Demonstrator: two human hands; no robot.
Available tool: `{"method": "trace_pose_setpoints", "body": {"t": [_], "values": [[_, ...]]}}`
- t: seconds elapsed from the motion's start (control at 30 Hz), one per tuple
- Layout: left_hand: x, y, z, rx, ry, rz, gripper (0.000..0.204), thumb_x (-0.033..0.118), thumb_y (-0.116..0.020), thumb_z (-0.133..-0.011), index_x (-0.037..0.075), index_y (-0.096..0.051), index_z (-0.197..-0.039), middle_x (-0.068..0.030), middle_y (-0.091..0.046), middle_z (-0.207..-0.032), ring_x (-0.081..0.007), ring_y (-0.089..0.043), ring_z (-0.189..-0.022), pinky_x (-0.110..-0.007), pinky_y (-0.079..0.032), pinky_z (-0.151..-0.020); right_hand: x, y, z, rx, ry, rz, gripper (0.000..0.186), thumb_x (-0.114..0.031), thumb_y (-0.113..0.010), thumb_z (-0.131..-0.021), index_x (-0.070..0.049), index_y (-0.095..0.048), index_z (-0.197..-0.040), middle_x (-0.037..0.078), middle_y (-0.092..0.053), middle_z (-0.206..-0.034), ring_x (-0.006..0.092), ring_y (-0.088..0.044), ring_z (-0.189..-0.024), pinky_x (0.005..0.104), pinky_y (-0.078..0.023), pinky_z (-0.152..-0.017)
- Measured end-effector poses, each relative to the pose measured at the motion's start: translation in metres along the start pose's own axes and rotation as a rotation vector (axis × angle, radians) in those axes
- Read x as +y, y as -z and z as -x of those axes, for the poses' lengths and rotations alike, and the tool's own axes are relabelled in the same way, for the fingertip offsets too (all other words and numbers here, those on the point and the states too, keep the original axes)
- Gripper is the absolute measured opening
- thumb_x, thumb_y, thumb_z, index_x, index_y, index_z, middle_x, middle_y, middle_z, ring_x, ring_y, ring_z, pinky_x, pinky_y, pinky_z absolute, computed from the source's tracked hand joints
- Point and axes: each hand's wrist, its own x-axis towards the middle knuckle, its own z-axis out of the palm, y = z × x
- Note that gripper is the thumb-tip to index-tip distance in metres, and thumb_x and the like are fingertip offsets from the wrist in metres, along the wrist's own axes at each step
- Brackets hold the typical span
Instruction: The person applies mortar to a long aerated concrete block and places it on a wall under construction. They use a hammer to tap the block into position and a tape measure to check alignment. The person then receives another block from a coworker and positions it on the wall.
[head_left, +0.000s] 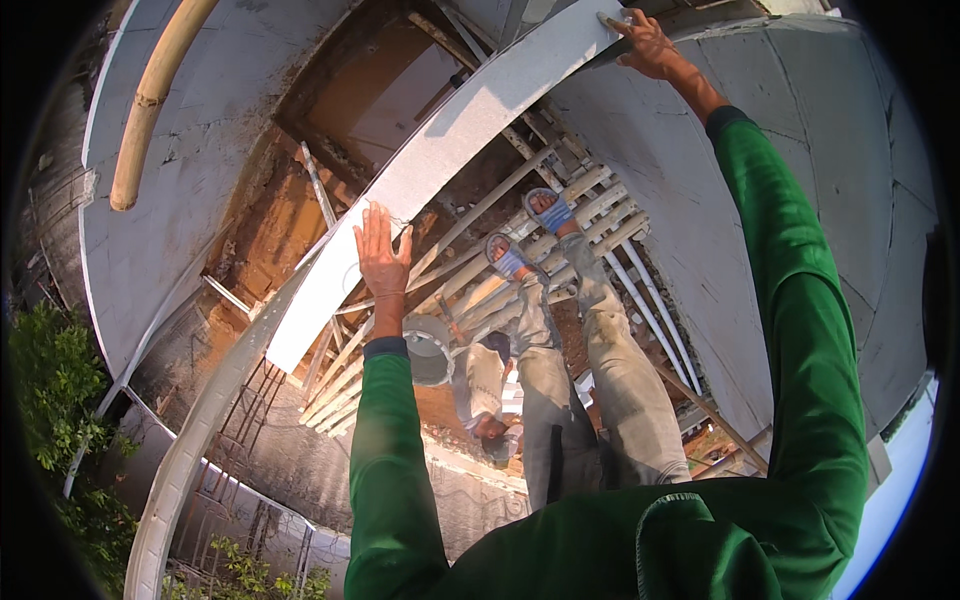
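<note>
A long white plank [470,125] runs slantwise from the upper right down to the lower left. My left hand [384,255] lies flat against its lower part, fingers spread. My right hand [648,42] is stretched far out and grips the plank's upper end. Both arms wear green sleeves. My feet, in blue-strapped sandals [552,212], stand on a platform of pale slats [600,215].
Grey block walls [700,170] rise on both sides of the gap. A bamboo pole [150,100] leans at the upper left. Below the platform, another person [487,395] crouches next to a white bucket [430,350]. Rebar [245,420] and greenery [60,400] lie at the lower left.
</note>
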Motion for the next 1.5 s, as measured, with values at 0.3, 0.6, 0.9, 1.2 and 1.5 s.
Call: {"method": "trace_pose_setpoints", "body": {"t": [0.3, 0.6, 0.9, 1.2, 1.5], "values": [[0.002, 0.001, 0.006, 0.032, 0.038, 0.03, 0.057, 0.014, -0.079, -0.096, 0.004, -0.064, -0.149, -0.014, -0.056, -0.163, -0.0328, -0.048, -0.154, -0.055, -0.032, -0.131, -0.03, 0.021, 0.007, -0.109, -0.082, -0.06, 0.102, -0.028, -0.091, -0.078, -0.036, -0.043, -0.168, 0.021, -0.035, -0.165, 0.0477, -0.046, -0.143, 0.053, -0.045, -0.122], [0.002, -0.005, 0.01, 0.028, 0.078, 0.076, 0.053, 0.014, -0.078, -0.094, 0.002, -0.068, -0.145, -0.0194, -0.057, -0.161, -0.0368, -0.05, -0.153, -0.057, -0.031, -0.13, -0.04, 0.047, -0.005, -0.248, -0.138, -0.063, 0.102, -0.009, -0.084, -0.077, -0.034, -0.044, -0.168, 0.018, -0.038, -0.164, 0.0459, -0.048, -0.142, 0.0528, -0.05, -0.12], [0.004, -0.001, 0.006, 0.025, 0.087, 0.093, 0.052, 0.012, -0.077, -0.096, 0.001, -0.067, -0.145, -0.0192, -0.057, -0.16, -0.0374, -0.049, -0.153, -0.055, -0.029, -0.131, -0.041, 0.052, -0.008, -0.225, -0.098, -0.059, 0.079, -0.007, -0.063, -0.093, -0.036, -0.05, -0.164, 0.021, -0.039, -0.165, 0.0484, -0.048, -0.143, 0.0542, -0.054, -0.115], [0.024, 0.008, 0.014, -0.121, 0.115, -0.071, 0.064, 0.018, -0.06, -0.107, -0.001, -0.041, -0.165, -0.0179, -0.032, -0.177, -0.0364, -0.028, -0.165, -0.057, -0.021, -0.134, -0.085, 0.072, 0.014, -0.21, -0.171, -0.049, 0.08, -0.005, -0.063, -0.093, -0.013, -0.039, -0.169, 0.027, -0.024, -0.175, 0.0448, -0.037, -0.157, 0.051, -0.052, -0.116], [0.213, 0.013, 0.142, -1.207, 0.002, 0.294, 0.055, 0.025, -0.065, -0.101, 0.015, -0.058, -0.155, -0.0126, -0.052, -0.165, -0.0349, -0.057, -0.144, -0.053, -0.051, -0.114, -0.296, 0.011, 0.255, -0.597, -0.346, -0.739, 0.077, -0.008, -0.07, -0.093, -0.004, -0.04, -0.163, 0.027, -0.034, -0.171, 0.0439, -0.041, -0.153, 0.0585, -0.037, -0.124]]}}
